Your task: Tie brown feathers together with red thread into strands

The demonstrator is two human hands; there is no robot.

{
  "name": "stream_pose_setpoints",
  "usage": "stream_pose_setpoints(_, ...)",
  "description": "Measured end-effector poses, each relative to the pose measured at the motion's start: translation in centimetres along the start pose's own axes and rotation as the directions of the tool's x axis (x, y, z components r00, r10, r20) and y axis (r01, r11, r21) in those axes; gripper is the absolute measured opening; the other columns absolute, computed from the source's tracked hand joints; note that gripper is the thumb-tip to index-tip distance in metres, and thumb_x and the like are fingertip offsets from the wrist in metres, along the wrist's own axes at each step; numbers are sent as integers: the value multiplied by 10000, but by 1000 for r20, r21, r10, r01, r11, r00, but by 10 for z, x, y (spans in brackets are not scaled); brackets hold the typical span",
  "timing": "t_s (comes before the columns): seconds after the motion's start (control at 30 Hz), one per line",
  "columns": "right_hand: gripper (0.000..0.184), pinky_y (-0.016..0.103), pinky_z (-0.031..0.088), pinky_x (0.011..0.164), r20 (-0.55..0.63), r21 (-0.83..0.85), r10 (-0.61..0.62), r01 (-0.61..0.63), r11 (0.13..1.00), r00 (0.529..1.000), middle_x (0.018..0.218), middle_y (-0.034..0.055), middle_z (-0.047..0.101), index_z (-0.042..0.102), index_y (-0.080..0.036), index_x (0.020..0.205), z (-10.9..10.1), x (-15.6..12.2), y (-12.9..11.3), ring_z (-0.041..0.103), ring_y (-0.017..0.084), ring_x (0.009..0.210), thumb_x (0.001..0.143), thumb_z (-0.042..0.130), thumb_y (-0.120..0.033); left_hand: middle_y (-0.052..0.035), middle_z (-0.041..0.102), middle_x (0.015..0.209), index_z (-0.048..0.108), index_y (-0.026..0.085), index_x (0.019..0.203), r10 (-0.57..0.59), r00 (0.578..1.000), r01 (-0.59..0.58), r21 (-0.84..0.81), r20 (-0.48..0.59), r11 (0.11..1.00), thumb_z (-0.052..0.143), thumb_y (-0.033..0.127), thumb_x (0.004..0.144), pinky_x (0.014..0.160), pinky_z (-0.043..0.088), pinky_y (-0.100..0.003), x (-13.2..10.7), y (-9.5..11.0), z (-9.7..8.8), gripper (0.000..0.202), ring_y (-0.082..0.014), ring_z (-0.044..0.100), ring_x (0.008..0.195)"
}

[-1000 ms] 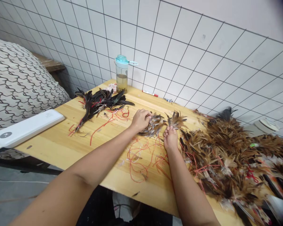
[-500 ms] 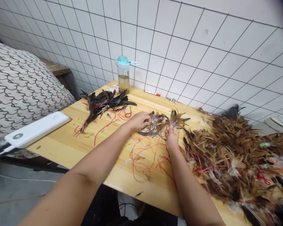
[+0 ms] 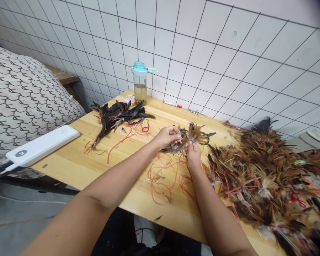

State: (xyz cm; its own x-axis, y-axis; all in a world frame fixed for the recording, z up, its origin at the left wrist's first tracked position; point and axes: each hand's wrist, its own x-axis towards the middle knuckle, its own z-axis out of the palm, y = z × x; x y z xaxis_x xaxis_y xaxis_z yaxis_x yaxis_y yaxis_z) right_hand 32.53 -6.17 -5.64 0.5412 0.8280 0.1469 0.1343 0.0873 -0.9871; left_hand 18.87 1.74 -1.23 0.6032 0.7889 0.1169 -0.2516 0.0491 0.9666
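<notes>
In the head view, the right hand [image 3: 193, 155] pinches a tuft of brown feathers [image 3: 194, 131] upright above the wooden table [image 3: 138, 192]. The left hand [image 3: 168, 137] is just beside it, over a small feather pile [image 3: 172, 147], fingers curled; whether they grip a feather, I cannot tell. Red strings [image 3: 161, 182] lie nearer the person; a large brown heap [image 3: 258, 174] spreads to the right.

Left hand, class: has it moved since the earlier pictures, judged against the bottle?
Yes: measured from the bottle, the left hand has shifted rightward, closer to the right hand.
</notes>
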Motion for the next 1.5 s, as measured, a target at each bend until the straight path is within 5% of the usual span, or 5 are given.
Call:
stream_pose_setpoints(0.37,397,275,346,592,97,-53,-75,81,995,992,563,-28,491,563,-197,601,4,-1,-1,428,122,564,769,571,-556,30,618,571,510,164,785,60,998,-63,147,24,987,606,164,767,584,441,-224,0,-13,12,98,-104,601,544)
stream_pose_setpoints(0.8,383,277,346,591,96,-171,-65,81,982,993,539,-21,526,582,-199,570,1,2,8,452,132,561,729,613,-547,58,566,594,542,166,779,95,995,-87,211,-29,974,616,171,743,583,421,-213,2,-24,12,82,-75,530,531)
stream_pose_setpoints(1.03,284,278,336,581,141,-222,-102,132,966,985,539,-30,487,565,-213,610,2,2,6,424,137,546,813,554,-411,51,575,643,538,164,820,84,993,-62,239,-83,969,655,158,702,594,423,-199,3,-24,10,166,-79,548,589)
stream_pose_setpoints(1.23,257,298,356,631,37,-498,-152,150,854,988,606,13,511,501,-226,596,-2,1,0,457,168,620,845,510,-288,7,615,606,651,139,774,-74,997,79,389,-27,918,645,354,772,494,339,-191,-3,-18,12,215,-78,501,520)
stream_pose_setpoints(1.5,191,311,332,607,52,-731,-227,193,655,972,725,82,587,599,-217,718,1,-9,-6,525,194,670,860,475,-190,25,583,579,641,133,733,-128,990,140,261,-62,955,758,323,672,522,347,-214,-10,-7,28,231,-87,477,519)
